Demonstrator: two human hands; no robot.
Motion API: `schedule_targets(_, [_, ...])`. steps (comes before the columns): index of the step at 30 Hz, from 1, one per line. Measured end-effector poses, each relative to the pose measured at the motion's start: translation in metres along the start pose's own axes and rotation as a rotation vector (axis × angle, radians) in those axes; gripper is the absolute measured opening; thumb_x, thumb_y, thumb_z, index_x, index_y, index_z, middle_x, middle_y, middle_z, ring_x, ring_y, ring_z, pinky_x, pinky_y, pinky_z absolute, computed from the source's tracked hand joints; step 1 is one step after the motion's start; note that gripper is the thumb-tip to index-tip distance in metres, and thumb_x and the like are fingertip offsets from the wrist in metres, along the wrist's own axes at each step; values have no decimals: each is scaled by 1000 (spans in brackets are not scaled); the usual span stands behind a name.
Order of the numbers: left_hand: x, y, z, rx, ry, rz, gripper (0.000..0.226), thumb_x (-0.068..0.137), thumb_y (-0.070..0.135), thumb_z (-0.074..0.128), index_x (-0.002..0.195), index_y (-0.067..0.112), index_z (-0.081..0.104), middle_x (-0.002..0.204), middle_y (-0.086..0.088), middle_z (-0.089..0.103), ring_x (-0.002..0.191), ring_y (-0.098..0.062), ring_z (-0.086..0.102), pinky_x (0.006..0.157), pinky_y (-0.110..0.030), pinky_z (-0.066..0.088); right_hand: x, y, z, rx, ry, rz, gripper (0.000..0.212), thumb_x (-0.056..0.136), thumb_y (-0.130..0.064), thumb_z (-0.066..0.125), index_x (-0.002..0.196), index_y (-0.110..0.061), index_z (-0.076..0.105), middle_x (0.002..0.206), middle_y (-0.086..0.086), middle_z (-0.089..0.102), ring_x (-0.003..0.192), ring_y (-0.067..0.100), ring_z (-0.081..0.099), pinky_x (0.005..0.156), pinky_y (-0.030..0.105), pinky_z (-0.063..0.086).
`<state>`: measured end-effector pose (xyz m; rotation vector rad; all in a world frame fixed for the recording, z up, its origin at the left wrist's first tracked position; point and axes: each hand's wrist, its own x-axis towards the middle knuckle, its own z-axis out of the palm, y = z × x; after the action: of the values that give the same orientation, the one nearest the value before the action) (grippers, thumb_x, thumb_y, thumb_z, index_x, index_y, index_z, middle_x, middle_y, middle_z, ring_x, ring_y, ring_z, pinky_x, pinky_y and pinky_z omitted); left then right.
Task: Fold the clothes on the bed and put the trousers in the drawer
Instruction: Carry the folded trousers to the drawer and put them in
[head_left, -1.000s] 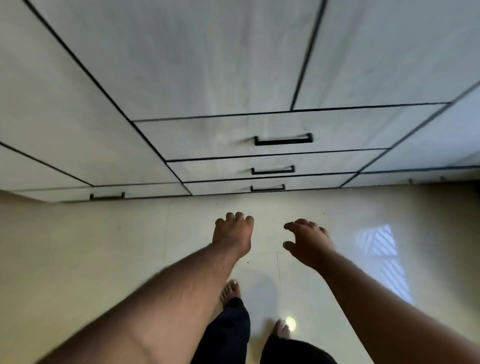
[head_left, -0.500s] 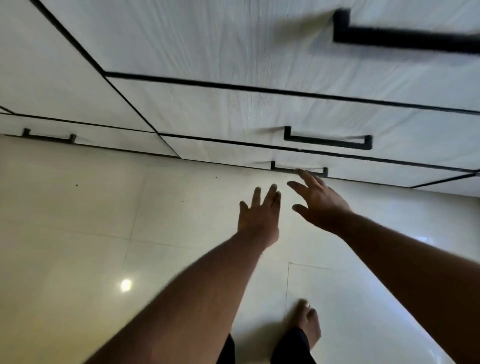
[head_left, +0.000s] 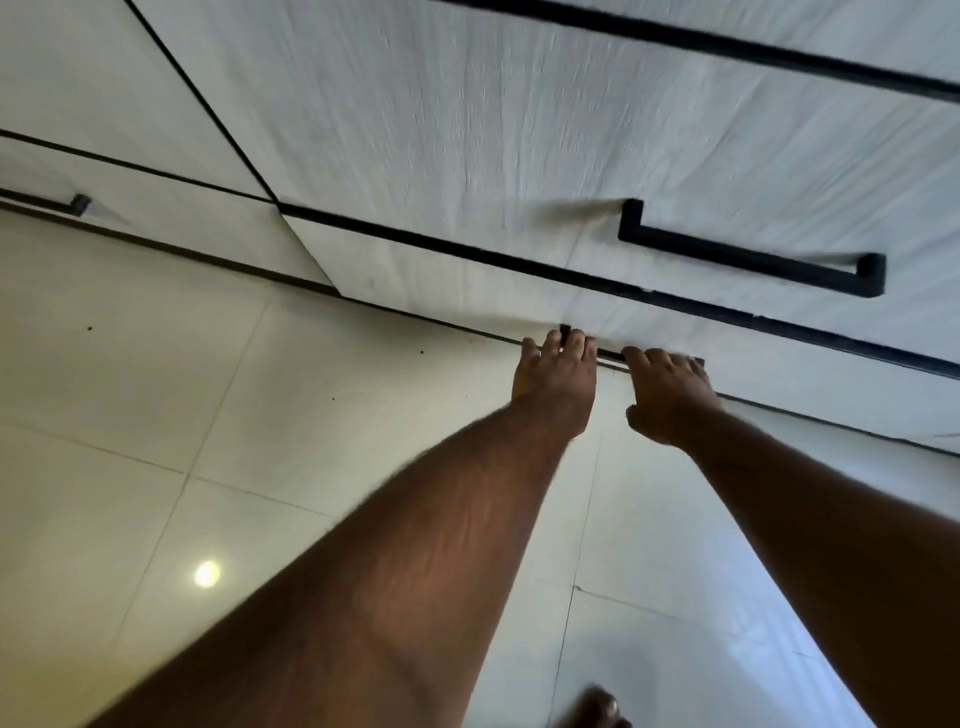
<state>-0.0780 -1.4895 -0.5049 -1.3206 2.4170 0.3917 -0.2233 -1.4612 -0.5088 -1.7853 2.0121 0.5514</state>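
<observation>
Low on the white wardrobe, the bottom drawer is closed, and its black bar handle shows between my two hands. My left hand reaches the handle's left end with its fingers hooked over the bar. My right hand has its fingers curled over the right part of the bar. No trousers or other clothes are in view, and neither hand carries any.
The middle drawer above has a longer black handle. Another handle end shows at far left. Glossy cream floor tiles spread below, and one of my bare feet stands at the bottom edge.
I have bent lower and closer to the wardrobe. Both hands went from open in the air to the bottom drawer's handle and took hold of it.
</observation>
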Motion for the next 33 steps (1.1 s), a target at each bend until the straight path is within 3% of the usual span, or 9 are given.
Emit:
schedule_targets(3, [-18,10,-8,58,-33,27,70,90,22,60,150,7,26,153,-10,32,145,-29,21,118,-49,17,-27,-10,-1,-33,-84,-29,56,79,-17,59,132,-16,39,127,14,51,122,35,46,102,45,37])
schedule_targets(9, [-128,39,13,158,-387,127,45,94,21,53,138,14,49,147,-9,44,138,-30,36,117,-46,24,-144,-49,52,-4,-373,-106,69,81,-22,58,143,-13,28,137,14,44,131,34,37,105,49,31])
schedule_targets(12, [-192,51,27,22,-520,189,40,104,15,41,139,-4,44,148,-22,40,126,-17,48,95,-3,33,-209,-69,85,116,-500,-66,79,80,-17,54,150,-16,19,152,11,32,142,31,26,115,47,22])
schedule_targets(13, [-209,54,32,-26,-566,211,39,103,14,43,138,-5,44,147,-22,41,119,-13,52,90,-4,37,-227,-75,98,180,-523,-30,79,78,-18,53,150,-20,21,153,9,32,142,30,26,116,44,22])
schedule_targets(15, [-244,57,50,60,-652,268,39,95,13,57,133,5,52,139,-13,51,123,-21,51,104,-24,40,-263,-90,124,267,-534,50,75,75,-22,50,147,-28,27,150,5,39,139,29,31,114,42,25])
schedule_targets(17, [-270,57,67,-7,-740,102,42,91,13,62,132,10,53,136,-8,53,127,-27,49,107,-35,38,-290,-106,139,276,-521,98,72,75,-27,48,145,-27,32,147,3,42,139,29,31,115,43,22])
schedule_targets(26, [-358,46,118,-29,-828,49,47,91,16,56,137,18,46,138,-6,53,126,-28,51,103,-40,44,-354,-138,155,384,-761,104,35,92,-28,52,126,-20,54,126,4,59,117,25,55,95,34,44])
schedule_targets(29, [-387,54,110,78,-757,129,51,85,13,57,135,14,45,138,-10,50,127,-29,47,108,-44,36,-389,-136,145,428,-634,99,45,95,-27,49,138,-18,41,135,9,51,128,31,47,104,42,37])
schedule_targets(33, [-432,79,79,143,-677,216,51,95,20,49,143,11,34,152,-21,26,144,-42,16,117,-55,14,-436,-135,134,559,-540,161,81,95,-33,53,154,-30,-3,145,7,41,126,31,47,97,47,43])
